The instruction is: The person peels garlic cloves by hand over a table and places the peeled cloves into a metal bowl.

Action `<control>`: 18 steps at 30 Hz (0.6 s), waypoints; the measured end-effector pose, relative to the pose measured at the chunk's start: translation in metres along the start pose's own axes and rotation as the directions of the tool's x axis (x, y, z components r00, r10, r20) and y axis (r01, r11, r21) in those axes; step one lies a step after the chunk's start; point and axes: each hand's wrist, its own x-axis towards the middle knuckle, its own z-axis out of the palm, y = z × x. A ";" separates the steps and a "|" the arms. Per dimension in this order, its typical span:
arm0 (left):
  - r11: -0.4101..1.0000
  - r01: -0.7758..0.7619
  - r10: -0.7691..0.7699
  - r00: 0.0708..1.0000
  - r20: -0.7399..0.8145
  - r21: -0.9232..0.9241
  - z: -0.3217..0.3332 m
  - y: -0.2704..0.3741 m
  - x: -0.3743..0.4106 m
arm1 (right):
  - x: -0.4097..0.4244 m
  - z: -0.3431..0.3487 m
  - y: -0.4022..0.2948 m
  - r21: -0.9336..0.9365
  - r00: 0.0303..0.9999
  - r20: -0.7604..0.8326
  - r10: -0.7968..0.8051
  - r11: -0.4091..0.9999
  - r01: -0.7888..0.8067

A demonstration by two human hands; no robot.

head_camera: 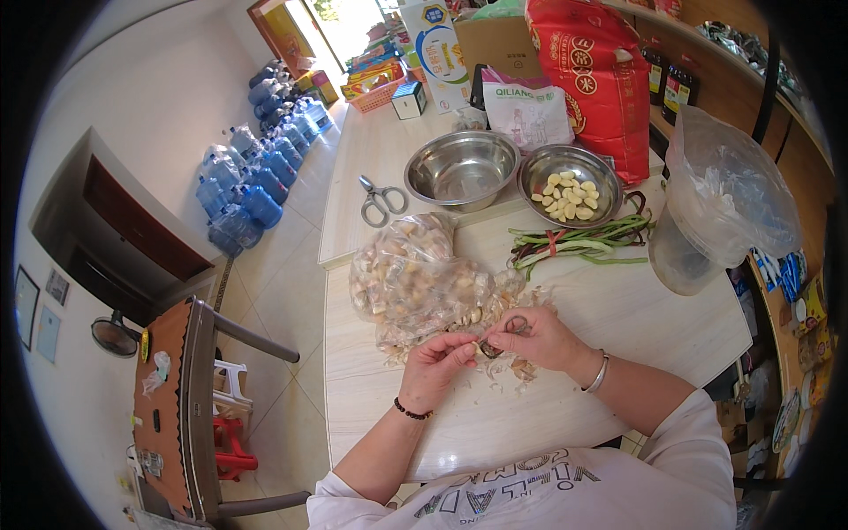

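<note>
My left hand [434,371] pinches a garlic clove [477,347] between thumb and fingertips. My right hand [546,338] grips a small pair of scissors [517,323]; a ring handle shows above the fingers, and the blades are partly hidden near the clove. Papery garlic skins [523,368] lie under and around both hands. Just beyond them rests a clear plastic bag [417,271] filled with garlic, with loose unpeeled cloves [474,317] at its edge. Farther back, a steel bowl [530,169] holds several peeled cloves [570,197].
Beside the peeled cloves sits a second steel bowl [462,169]. Grey-handled scissors [379,204] lie to its left. Tied long beans [583,242], a bag-lined plastic bin [686,258] and a red rice sack [596,86] occupy the right. Blue water bottles [258,205] stand on the floor.
</note>
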 end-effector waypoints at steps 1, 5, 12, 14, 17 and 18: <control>1.000 -0.001 0.001 1.000 0.000 -0.004 0.000 0.000 0.000 | 0.000 0.000 0.001 0.024 1.000 0.007 -0.008 1.000 0.008; 1.000 0.000 0.000 1.000 0.014 0.026 -0.001 0.001 0.000 | 0.001 0.000 0.001 0.075 1.000 0.019 0.009 0.997 -0.011; 1.000 0.001 -0.002 0.999 0.049 0.032 -0.002 0.000 -0.001 | 0.000 -0.001 -0.007 0.104 0.988 -0.015 0.157 0.983 -0.154; 1.000 -0.003 0.004 0.999 0.053 -0.005 -0.003 -0.001 0.000 | -0.001 0.000 -0.010 0.123 0.982 -0.040 0.186 0.976 -0.180; 0.996 0.007 -0.002 0.999 0.055 -0.088 0.002 0.000 0.002 | 0.001 0.004 0.003 0.143 0.985 -0.148 0.087 0.987 -0.066; 0.993 0.022 -0.017 0.999 0.046 -0.114 0.004 0.001 0.001 | 0.000 0.005 0.005 0.051 0.988 -0.147 0.039 0.998 -0.032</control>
